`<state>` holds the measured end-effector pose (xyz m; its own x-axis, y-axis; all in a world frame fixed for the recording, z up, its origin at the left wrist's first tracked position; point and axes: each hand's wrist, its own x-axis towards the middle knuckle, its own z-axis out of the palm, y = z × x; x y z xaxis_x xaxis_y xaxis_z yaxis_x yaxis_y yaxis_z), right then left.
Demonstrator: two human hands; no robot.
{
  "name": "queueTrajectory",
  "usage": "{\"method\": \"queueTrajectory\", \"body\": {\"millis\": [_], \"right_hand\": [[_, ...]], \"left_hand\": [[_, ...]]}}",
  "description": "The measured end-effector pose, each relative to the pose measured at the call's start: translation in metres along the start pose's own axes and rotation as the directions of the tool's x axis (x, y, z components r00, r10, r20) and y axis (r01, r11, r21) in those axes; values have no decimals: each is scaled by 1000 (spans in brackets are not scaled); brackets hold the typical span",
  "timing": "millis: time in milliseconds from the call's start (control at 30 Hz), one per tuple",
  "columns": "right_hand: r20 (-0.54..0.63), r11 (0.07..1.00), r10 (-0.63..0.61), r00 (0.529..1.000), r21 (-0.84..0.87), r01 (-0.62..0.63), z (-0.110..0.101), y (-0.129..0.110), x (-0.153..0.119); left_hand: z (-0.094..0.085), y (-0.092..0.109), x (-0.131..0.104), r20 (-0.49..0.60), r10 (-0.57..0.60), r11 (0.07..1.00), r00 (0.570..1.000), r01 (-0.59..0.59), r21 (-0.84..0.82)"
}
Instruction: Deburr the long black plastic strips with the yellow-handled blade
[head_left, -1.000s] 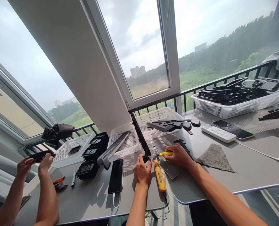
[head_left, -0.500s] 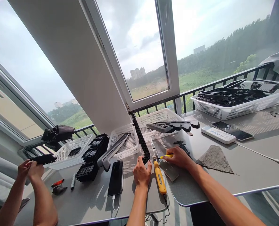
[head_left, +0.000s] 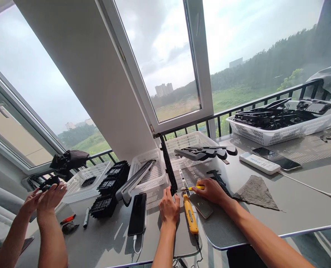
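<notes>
My left hand (head_left: 169, 206) holds the near end of a long black strip (head_left: 168, 167), which stands up from the table toward the window. In my right hand (head_left: 210, 190) is a small yellow-handled tool (head_left: 196, 188), its tip pointing left toward the strip's lower end. Just below that tip lies a yellow corded tool (head_left: 190, 215), between my two hands. A flat grey block (head_left: 202, 206) rests under my right hand, and a black part (head_left: 219, 178) lies behind it.
Another person's hands (head_left: 46, 197) hold a dark part at the left. Stacked black trays (head_left: 109, 190), a phone (head_left: 137, 214), white baskets (head_left: 147, 169), grey-black parts (head_left: 207, 152), a white power bank (head_left: 258, 163), a grey cloth (head_left: 256, 192) and a full basket (head_left: 266, 137) surround my hands.
The yellow-handled tool and my right hand have shifted slightly left. The strip's near end sits a little differently at my left fingertips. The other person's hands have risen and their fingers opened.
</notes>
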<state>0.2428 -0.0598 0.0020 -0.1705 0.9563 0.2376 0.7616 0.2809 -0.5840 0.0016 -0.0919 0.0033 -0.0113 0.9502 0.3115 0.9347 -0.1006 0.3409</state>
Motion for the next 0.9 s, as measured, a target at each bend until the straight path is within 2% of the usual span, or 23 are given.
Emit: {"method": "queueTrajectory", "body": {"millis": [167, 433, 633, 900], "right_hand": [[-5, 1000, 7, 1000, -4, -7, 1, 0, 0], [23, 1000, 3, 1000, 3, -3, 0, -4, 0], [32, 1000, 4, 999, -4, -4, 1, -4, 0], [32, 999, 17, 999, -46, -16, 0, 2, 2]], "left_hand": [[1, -1, 1, 39, -8, 1000, 999, 7, 12], [0, 0, 0, 25, -30, 998, 999, 32, -47], [-5, 4, 1, 72, -64, 998, 995, 65, -10], [-4, 2, 0, 38, -49, 999, 998, 49, 2]]}}
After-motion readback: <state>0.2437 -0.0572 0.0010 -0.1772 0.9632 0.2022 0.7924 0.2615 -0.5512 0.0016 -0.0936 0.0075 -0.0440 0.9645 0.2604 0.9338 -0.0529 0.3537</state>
